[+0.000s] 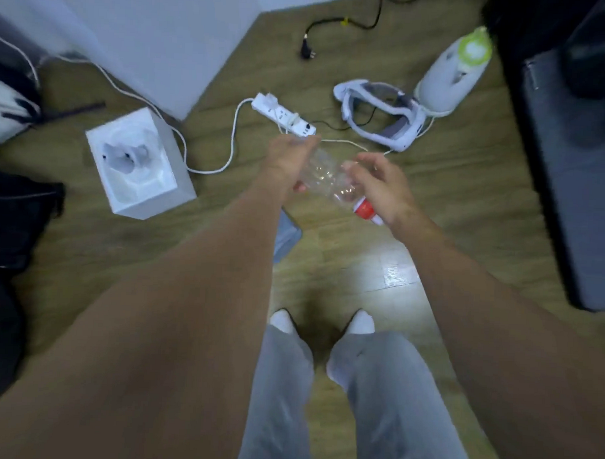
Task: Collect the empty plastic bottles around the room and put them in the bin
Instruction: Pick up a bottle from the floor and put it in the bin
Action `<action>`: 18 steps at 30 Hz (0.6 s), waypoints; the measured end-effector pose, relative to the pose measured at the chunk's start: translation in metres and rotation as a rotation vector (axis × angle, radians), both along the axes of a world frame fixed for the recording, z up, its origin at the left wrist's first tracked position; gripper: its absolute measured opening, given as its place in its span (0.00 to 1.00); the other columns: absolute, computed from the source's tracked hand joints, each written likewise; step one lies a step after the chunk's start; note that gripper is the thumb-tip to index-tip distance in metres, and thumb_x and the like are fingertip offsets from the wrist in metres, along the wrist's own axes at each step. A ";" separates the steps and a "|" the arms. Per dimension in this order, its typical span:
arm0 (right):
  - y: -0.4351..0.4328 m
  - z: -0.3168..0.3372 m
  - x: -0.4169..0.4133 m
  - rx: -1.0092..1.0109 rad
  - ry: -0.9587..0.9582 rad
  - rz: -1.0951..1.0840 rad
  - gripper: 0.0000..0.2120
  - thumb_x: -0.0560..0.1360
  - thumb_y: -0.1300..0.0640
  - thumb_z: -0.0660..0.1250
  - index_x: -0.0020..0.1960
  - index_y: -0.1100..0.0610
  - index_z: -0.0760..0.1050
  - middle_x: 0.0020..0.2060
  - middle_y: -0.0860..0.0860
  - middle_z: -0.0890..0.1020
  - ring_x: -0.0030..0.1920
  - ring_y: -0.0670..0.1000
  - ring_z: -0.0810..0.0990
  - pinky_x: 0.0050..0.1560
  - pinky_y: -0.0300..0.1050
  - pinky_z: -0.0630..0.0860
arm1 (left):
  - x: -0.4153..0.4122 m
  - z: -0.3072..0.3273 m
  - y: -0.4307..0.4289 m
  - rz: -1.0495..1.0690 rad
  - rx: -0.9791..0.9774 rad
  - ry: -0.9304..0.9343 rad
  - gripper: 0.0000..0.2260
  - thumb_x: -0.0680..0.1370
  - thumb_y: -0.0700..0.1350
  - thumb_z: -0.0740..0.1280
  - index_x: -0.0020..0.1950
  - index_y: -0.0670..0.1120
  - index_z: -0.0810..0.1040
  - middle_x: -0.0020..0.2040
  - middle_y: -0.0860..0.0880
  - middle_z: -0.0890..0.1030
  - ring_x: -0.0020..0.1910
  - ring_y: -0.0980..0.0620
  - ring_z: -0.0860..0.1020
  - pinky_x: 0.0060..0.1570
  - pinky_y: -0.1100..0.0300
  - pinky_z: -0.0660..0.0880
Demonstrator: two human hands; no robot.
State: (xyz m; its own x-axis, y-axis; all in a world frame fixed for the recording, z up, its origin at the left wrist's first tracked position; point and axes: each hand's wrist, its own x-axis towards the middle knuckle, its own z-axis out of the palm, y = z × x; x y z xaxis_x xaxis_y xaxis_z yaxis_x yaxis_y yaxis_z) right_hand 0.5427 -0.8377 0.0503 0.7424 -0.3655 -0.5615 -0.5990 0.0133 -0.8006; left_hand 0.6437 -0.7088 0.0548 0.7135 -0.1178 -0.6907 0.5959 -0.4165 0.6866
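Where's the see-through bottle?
In the head view's middle, the left hand holds the clear bottle, the right hand lies over its red-labelled end, just this side of the white power strip.

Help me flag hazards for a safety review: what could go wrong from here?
1. Trip: the power strip and its cord lie on the floor ahead of the feet; a step forward might catch them.
2. Drop: the left hand and right hand hold the bottle over the floor; if it slips, it could land underfoot.
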 end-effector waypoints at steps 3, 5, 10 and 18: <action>-0.025 0.120 -0.012 -0.098 -0.042 -0.207 0.10 0.80 0.49 0.63 0.50 0.55 0.77 0.39 0.54 0.82 0.30 0.51 0.81 0.23 0.39 0.71 | 0.003 0.126 -0.028 -0.047 -0.012 -0.135 0.10 0.74 0.50 0.66 0.36 0.47 0.75 0.37 0.45 0.79 0.32 0.44 0.79 0.20 0.63 0.70; -0.038 0.193 -0.020 -0.224 -0.098 -0.315 0.14 0.79 0.49 0.61 0.46 0.58 0.78 0.38 0.57 0.83 0.29 0.54 0.83 0.22 0.38 0.70 | -0.001 0.205 -0.049 -0.081 -0.064 -0.213 0.09 0.75 0.49 0.64 0.37 0.46 0.76 0.38 0.46 0.81 0.33 0.45 0.80 0.22 0.61 0.72; -0.066 0.348 -0.060 -0.449 -0.330 -0.626 0.12 0.75 0.48 0.64 0.37 0.53 0.75 0.30 0.46 0.79 0.33 0.50 0.79 0.39 0.48 0.78 | -0.027 0.341 -0.097 -0.187 -0.285 -0.302 0.07 0.74 0.48 0.64 0.39 0.46 0.75 0.39 0.45 0.80 0.29 0.45 0.77 0.21 0.63 0.67; -0.080 0.514 -0.196 -0.486 -0.727 -1.007 0.10 0.76 0.44 0.67 0.48 0.50 0.75 0.41 0.51 0.80 0.36 0.48 0.75 0.34 0.40 0.73 | -0.154 0.505 -0.161 -0.484 -0.586 -0.325 0.08 0.78 0.50 0.61 0.44 0.47 0.74 0.39 0.45 0.81 0.24 0.48 0.77 0.23 0.63 0.68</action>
State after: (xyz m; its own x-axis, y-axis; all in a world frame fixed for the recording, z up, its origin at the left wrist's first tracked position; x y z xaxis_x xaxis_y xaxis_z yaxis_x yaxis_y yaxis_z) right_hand 0.3465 -0.9175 0.5641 0.1051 -0.9767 0.1870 0.0659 -0.1808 -0.9813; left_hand 0.4899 -0.8695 0.5601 0.6447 -0.7405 -0.1897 0.1766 -0.0972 0.9795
